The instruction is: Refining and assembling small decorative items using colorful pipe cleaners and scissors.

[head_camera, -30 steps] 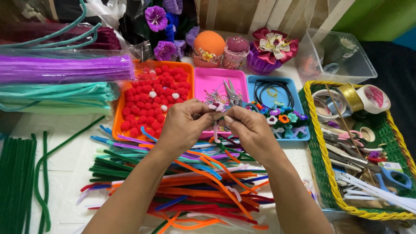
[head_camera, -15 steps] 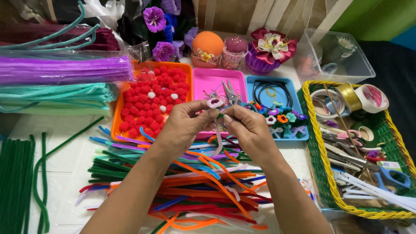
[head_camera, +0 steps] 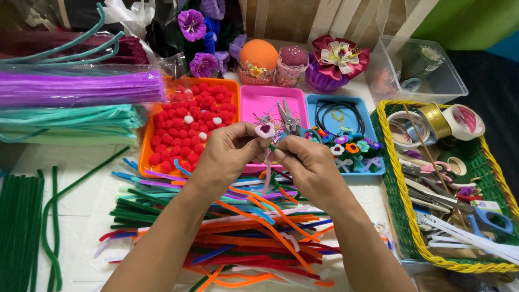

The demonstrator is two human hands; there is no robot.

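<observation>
hidden: stem end of the pink pipe-cleaner loop (head_camera: pixel 265 130) sits behind the fingers; what the right fingertips pinch is too small to make out, maybe a green bit. Both forearms cut off at bottom edge.
surface: white table (head_camera: pixel 81 227), crowded, left to right.
far left: dark green stems (head_camera: pixel 19 227), purple bundle (head_camera: pixel 81 86) and mint bundle (head_camera: pixel 65 121) in clear wrap.
centre-left: orange tray (head_camera: pixel 145 154) full of red pompoms (head_camera: pixel 184 130), a few white ones.
centre: loose mixed-colour pipe cleaners (head_camera: pixel 243 232) heaped under the hands; pink tray (head_camera: pixel 259 100) with small pliers (head_camera: pixel 289 121).
centre-right: blue tray (head_camera: pixel 316 103) with black cord and small flower shapes.
right: green-yellow woven basket (head_camera: pixel 400 216) with tape rolls, scissors, white strips; clear box behind it.
back: purple fabric flowers, orange ball, ribbon flower.
left hand (head_camera: pixel 227 157): raised over the trays, thumb and forefinger closed on the loop, loop upright above the fingertips.
right hand (head_camera: pixel 311 165): just beside the left hand, touching it, fingers curled together, tips pinched at the loop's base.
</observation>
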